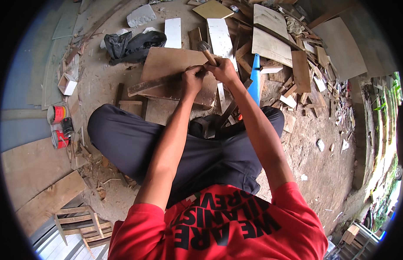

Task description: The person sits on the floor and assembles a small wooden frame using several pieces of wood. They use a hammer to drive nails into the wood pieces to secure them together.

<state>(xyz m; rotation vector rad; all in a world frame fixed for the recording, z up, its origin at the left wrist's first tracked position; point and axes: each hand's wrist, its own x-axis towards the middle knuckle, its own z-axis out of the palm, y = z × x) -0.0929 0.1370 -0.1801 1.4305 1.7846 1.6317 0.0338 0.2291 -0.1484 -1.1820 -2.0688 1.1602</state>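
My right hand [224, 71] is closed around the wooden handle of a hammer [208, 54], its dark head pointing up and away from me. Beside it, almost touching, my left hand [193, 79] has its fingers pinched together; what they hold, if anything, is too small to make out. Under the left hand, a dark wood strip [154, 85] lies slantwise across a brown wooden board [167, 60] in front of my crossed legs. To the right of my right wrist stands a long tapered blue blade [255, 82], like a handsaw's.
Wood offcuts and panels [271, 39] are heaped at the far right. A black plastic bag [134, 45] and white boards [173, 33] lie beyond the brown board. Red cans [59, 138] stand at the left, and a slatted wooden piece [82, 223] is at the lower left.
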